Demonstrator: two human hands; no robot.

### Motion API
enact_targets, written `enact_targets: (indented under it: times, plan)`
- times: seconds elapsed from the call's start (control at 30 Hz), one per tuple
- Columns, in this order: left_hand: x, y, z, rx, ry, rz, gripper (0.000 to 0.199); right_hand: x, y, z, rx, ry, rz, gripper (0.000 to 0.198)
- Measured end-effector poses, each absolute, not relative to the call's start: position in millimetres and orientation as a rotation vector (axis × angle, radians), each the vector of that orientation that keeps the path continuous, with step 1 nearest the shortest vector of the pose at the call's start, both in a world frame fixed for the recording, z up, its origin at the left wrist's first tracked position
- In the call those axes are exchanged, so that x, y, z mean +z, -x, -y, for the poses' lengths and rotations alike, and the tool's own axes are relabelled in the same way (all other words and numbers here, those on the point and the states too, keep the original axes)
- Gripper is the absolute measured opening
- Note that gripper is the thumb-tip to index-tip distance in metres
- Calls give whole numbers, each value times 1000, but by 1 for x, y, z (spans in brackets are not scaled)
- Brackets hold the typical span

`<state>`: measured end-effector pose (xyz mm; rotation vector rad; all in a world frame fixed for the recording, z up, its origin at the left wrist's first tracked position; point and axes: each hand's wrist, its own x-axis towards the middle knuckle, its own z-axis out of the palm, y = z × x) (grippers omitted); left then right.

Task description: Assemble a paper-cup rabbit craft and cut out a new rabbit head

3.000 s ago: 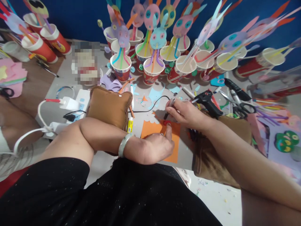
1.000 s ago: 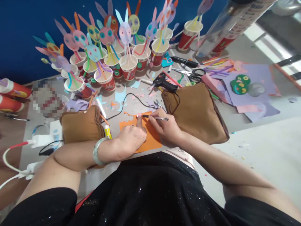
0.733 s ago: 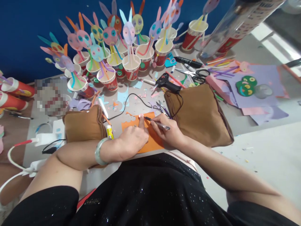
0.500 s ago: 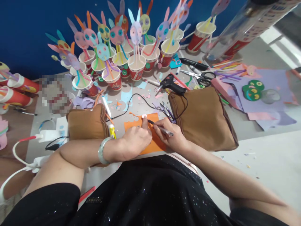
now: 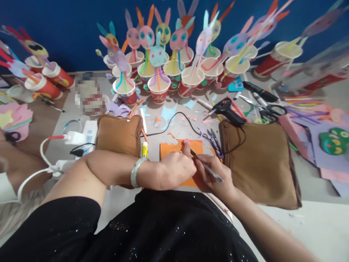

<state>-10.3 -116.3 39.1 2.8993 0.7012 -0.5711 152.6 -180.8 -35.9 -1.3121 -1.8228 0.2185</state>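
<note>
My left hand [image 5: 174,169] is curled, with its index finger stretched out. The fingertip presses a small pink disc [image 5: 185,141] against the orange sheet of paper [image 5: 170,147] on the table. In my right hand [image 5: 218,178] is a pen [image 5: 210,171] with a clear barrel and a dark front end. Its dark end points at the pressing finger; whether the tip touches the disc or the paper I cannot tell. Both hands rest over the orange sheet and hide much of it. A yellow glue stick [image 5: 145,149] lies left of the sheet.
Behind stand several paper cups [image 5: 159,89] with rabbit figures. Purple-handled scissors [image 5: 214,142], a glue gun [image 5: 229,111] with its cord, and black-handled scissors [image 5: 268,111] lie about. Brown cushions [image 5: 259,163] flank the hands. Another person's arm [image 5: 24,171] is at the left.
The camera view has swung left, so things appear farther right. Another person's arm has come into view at the left. My finger stays on the disc, and the pen remains in my right hand.
</note>
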Motion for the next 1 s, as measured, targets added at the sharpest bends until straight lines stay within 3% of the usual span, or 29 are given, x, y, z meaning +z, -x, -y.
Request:
enact_targets:
  times: [0.43,1.0]
  plan:
    - [39,12,114,-489,-2918,-613,36,-41,-152,182,104,1229,1971,32]
    - [31,13,117,-444,-2925,-643,33,-36,-151,180,230,1234,1949,32]
